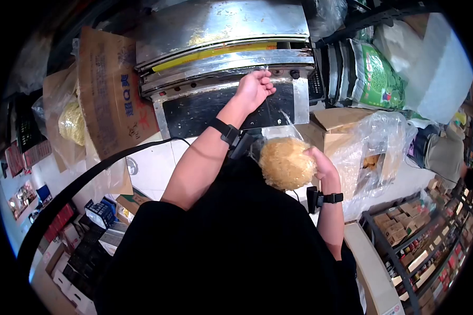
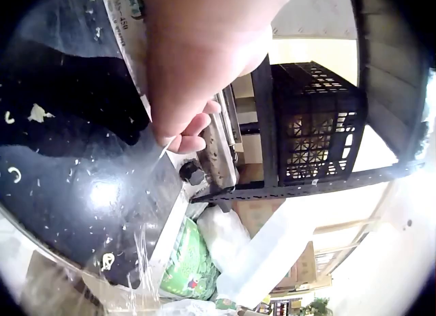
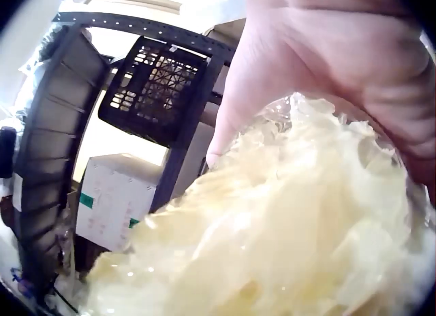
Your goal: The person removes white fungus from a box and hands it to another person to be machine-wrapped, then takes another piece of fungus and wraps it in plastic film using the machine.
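In the head view the left hand (image 1: 255, 90) is over the dark plate (image 1: 194, 111) of a metal wrapping machine, beside its front bar. Its curled fingers pinch clear film (image 2: 142, 251), which the left wrist view shows stretching down from the fingertips. The right hand (image 1: 322, 164) grips a round, pale-yellow bundle (image 1: 287, 163) in clear plastic from its right side, in front of the machine. Close up in the right wrist view, the palm and thumb of the right hand (image 3: 306, 70) lie against the plastic-covered bundle (image 3: 272, 227); the other fingers are largely hidden.
A cardboard sheet (image 1: 108, 94) stands left of the machine. Green bags (image 1: 376, 73) and an open cardboard box (image 1: 347, 152) with plastic lie to the right. A black crate (image 2: 317, 122) sits on a rack behind. Shelves with boxes (image 1: 399, 226) are at lower right.
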A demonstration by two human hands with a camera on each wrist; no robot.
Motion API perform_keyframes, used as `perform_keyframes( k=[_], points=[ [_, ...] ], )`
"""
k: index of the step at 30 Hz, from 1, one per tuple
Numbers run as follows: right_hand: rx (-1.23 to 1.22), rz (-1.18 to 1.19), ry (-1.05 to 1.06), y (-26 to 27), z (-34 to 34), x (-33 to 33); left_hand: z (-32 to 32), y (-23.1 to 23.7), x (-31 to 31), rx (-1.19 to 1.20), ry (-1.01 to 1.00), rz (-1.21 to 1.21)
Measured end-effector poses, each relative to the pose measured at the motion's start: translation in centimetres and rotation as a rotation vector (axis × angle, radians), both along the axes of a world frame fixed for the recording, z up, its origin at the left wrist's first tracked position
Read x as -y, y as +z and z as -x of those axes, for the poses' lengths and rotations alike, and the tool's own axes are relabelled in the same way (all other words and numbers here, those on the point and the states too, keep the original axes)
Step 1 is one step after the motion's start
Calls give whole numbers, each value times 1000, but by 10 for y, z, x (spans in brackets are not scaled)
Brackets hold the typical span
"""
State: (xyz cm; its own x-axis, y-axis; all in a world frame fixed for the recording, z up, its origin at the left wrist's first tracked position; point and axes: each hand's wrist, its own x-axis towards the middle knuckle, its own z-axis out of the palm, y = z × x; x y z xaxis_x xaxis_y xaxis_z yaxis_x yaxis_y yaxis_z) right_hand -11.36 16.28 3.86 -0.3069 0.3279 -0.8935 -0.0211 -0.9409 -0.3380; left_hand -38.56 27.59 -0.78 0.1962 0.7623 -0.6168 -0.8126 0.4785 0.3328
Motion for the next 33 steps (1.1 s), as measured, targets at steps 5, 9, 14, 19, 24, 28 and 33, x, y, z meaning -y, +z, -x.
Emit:
perform_keyframes(
  k=[5,9,14,19,24,28,33],
  points=[
    [76,30,-143,-3,-70,28,7,19,10,-341,-277,-155],
    [-52,-220,-289,39,-69,35,7,39,34,-688,-588,-281],
    [-208,-498,-272,67,-11,8,17,72,90,-282,-679,-369],
    [-301,-657,-233,69,25,-9,0,96,94,-213,-421,-579],
    [-299,-791,-235,77,50,-16,9,110,90,-367,-255,-566],
    [-325,-788,-260,75,65,-14,16,116,89,-504,-129,-687],
    [-351,-763,-296,79,79,-23,23,117,85,-524,21,-668]
  ],
)
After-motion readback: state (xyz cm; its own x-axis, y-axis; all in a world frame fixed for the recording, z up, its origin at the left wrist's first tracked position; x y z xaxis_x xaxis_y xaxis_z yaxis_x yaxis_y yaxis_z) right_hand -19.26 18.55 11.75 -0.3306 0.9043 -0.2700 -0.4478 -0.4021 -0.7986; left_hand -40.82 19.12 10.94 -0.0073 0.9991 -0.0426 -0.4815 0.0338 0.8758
